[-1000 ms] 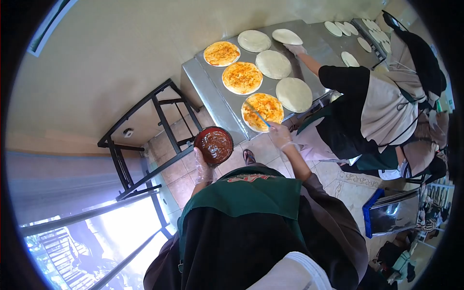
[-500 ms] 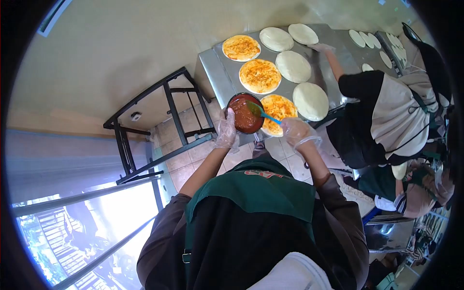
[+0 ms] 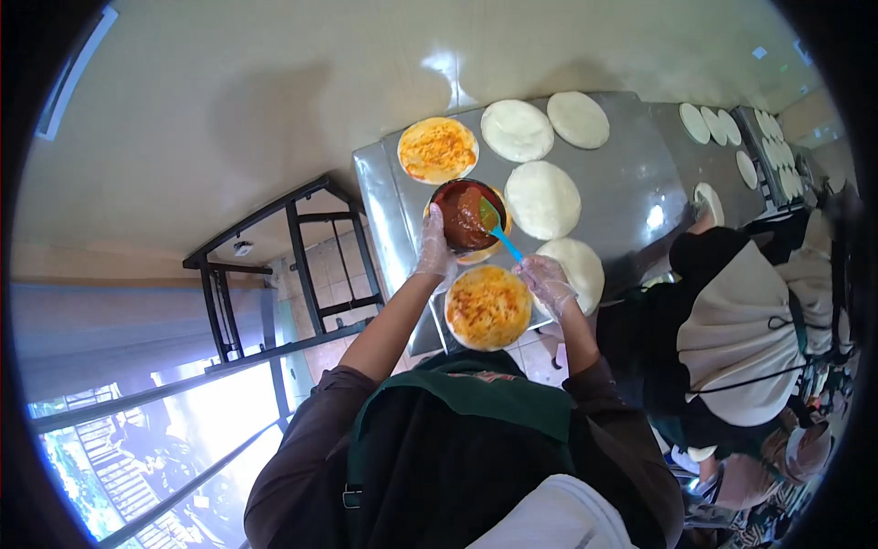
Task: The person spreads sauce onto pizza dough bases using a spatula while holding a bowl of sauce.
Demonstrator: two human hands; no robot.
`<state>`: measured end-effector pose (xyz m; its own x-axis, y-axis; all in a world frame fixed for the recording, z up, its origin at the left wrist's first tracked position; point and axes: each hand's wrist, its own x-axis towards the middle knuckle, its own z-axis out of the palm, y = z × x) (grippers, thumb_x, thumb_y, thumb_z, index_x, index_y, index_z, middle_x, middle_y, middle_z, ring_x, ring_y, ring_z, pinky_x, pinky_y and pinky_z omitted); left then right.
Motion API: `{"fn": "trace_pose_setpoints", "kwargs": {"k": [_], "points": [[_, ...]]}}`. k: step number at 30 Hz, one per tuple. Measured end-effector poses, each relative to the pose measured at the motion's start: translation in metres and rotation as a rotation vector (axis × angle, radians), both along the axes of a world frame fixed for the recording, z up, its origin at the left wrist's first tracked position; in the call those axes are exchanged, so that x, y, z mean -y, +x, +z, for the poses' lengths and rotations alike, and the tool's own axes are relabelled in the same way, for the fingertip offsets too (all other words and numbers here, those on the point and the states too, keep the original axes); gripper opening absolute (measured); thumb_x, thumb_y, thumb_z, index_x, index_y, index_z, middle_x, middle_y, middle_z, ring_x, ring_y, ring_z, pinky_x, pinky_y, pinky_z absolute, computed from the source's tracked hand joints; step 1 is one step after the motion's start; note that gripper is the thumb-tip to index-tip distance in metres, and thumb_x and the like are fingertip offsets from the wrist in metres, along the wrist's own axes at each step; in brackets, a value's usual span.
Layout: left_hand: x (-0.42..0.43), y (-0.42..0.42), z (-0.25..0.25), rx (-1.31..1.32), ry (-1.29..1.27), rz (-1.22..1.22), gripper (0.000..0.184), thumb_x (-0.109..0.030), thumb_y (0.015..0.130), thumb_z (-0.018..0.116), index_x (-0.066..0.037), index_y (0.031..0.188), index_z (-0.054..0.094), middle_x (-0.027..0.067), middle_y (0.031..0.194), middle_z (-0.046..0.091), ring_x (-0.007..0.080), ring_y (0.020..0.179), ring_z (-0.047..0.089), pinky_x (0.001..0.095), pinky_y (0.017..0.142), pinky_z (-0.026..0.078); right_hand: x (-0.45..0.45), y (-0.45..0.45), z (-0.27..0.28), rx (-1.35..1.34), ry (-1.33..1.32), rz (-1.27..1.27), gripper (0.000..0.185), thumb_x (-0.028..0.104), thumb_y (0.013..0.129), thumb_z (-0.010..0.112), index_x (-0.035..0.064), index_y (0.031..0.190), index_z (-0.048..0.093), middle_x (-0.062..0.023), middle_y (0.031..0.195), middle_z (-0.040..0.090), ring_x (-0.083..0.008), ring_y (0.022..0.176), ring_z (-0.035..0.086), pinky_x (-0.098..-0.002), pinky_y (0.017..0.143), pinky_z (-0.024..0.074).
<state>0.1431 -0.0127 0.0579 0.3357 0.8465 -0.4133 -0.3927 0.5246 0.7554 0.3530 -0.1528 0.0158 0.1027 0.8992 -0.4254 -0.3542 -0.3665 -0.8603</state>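
Observation:
My left hand [image 3: 434, 249], in a clear plastic glove, is closed on the side of a dark bowl [image 3: 440, 194] of red-brown sauce [image 3: 462, 209]. In my right hand [image 3: 548, 285], also gloved, is the blue handle of a spatula [image 3: 508, 245]; its greenish blade dips into the sauce. Below the bowl lies a dough round [image 3: 488, 308] spread with orange-red sauce. Another sauced round [image 3: 480, 258] is mostly hidden beneath the bowl, and a third [image 3: 439, 149] lies farther off. Beside my right hand is a plain dough round [image 3: 574, 271], partly covered by it.
More plain dough rounds [image 3: 542, 200] lie on the metal table [image 3: 631, 174]. On the right, a co-worker [image 3: 759, 320] holds a pale round [image 3: 709, 203]. A black metal frame [image 3: 302, 247] stands left of the table. Further rounds [image 3: 695, 123] lie on a surface at far right.
My view has shifted, and the table appears lower. The spatula blade has moved slightly within the bowl. The co-worker's hand has left the far dough round and now holds a pale round farther right.

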Motion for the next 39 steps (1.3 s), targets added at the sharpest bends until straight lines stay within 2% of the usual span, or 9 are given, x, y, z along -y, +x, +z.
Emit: {"fn": "trace_pose_setpoints", "kwargs": {"k": [7,10,13,17,21,24,31,34,39], "points": [[-0.096,0.103,-0.025,0.121,-0.191,0.146,0.074,-0.067,0.094,0.047,-0.020,0.148,0.025,0.0112,0.146,0.043,0.0386,0.122,0.056,0.0627,0.087,0.052,-0.113,0.096,0.046,0.277,-0.023,0.020,0.025,0.031,0.098,0.062,0.0083,0.091,0.069,0.0048,0.062,0.050,-0.0040,0.049,0.037,-0.0203,0.045,0.0309],[-0.112,0.113,-0.027,-0.043,-0.161,0.235,0.071,-0.064,0.096,0.046,-0.021,0.148,0.024,0.0115,0.146,0.043,0.0377,0.122,0.056,0.0618,0.087,0.052,-0.172,0.126,0.030,0.554,-0.146,-0.068,0.025,0.028,0.095,0.061,0.0042,0.094,0.069,-0.0051,0.065,0.062,-0.0151,0.056,0.058,-0.0304,0.050,0.0448],[-0.104,0.102,-0.025,0.038,-0.141,0.230,0.067,-0.062,0.098,0.044,-0.022,0.148,0.025,0.0091,0.145,0.045,0.0340,0.121,0.058,0.0580,0.088,0.052,-0.215,0.141,-0.008,1.528,0.113,-0.047,0.026,0.024,0.095,0.055,0.0031,0.097,0.070,-0.0125,0.071,0.067,-0.0290,0.068,0.067,-0.0396,0.063,0.0529],[-0.085,0.074,-0.023,0.087,-0.131,0.144,0.067,-0.063,0.098,0.039,-0.019,0.148,0.032,0.0075,0.144,0.048,0.0302,0.123,0.057,0.0548,0.094,0.051,-0.236,0.115,-0.044,1.728,-0.208,0.155,0.028,0.017,0.093,0.051,0.0124,0.114,0.069,-0.0176,0.095,0.069,-0.0349,0.096,0.067,-0.0453,0.082,0.0540],[-0.049,0.044,0.009,0.101,-0.108,0.131,0.068,-0.064,0.099,0.035,-0.017,0.148,0.035,0.0095,0.142,0.050,0.0301,0.125,0.056,0.0560,0.098,0.049,-0.192,0.094,-0.041,1.746,-0.141,0.355,0.047,0.018,0.095,0.049,0.0177,0.142,0.051,-0.0182,0.096,0.068,-0.0329,0.095,0.067,-0.0463,0.082,0.0539],[-0.026,0.027,0.009,0.153,-0.068,0.157,0.071,-0.064,0.099,0.033,-0.014,0.149,0.034,0.0111,0.142,0.050,0.0309,0.126,0.055,0.0537,0.101,0.049,-0.205,0.107,-0.005,1.619,-0.198,0.183,0.035,0.018,0.098,0.042,0.0116,0.126,0.062,-0.0218,0.090,0.068,-0.0389,0.080,0.067,-0.0507,0.072,0.0522],[0.005,-0.002,0.014,0.052,-0.073,0.186,0.073,-0.065,0.099,0.035,-0.012,0.149,0.034,0.0118,0.143,0.049,0.0278,0.127,0.054,0.0471,0.101,0.051,-0.196,0.107,-0.042,1.671,0.026,0.156,0.032,0.029,0.100,0.045,0.0131,0.119,0.065,-0.0225,0.093,0.069,-0.0417,0.086,0.067,-0.0521,0.075,0.0520],[0.012,-0.016,0.010,0.050,-0.106,0.207,0.073,-0.066,0.098,0.036,-0.013,0.149,0.034,0.0102,0.143,0.050,0.0259,0.128,0.053,0.0466,0.101,0.050,-0.219,0.109,0.000,1.513,-0.146,0.178,0.031,0.027,0.098,0.047,0.0165,0.121,0.065,-0.0214,0.096,0.069,-0.0416,0.088,0.066,-0.0521,0.077,0.0517],[0.014,-0.026,0.011,0.015,-0.078,0.227,0.077,-0.068,0.095,0.039,-0.014,0.149,0.035,0.0098,0.143,0.049,0.0266,0.129,0.052,0.0474,0.103,0.050,-0.254,0.129,-0.042,1.556,-0.192,0.206,0.034,0.024,0.098,0.045,0.0202,0.127,0.063,-0.0207,0.097,0.069,-0.0406,0.087,0.067,-0.0510,0.076,0.0521]]}}
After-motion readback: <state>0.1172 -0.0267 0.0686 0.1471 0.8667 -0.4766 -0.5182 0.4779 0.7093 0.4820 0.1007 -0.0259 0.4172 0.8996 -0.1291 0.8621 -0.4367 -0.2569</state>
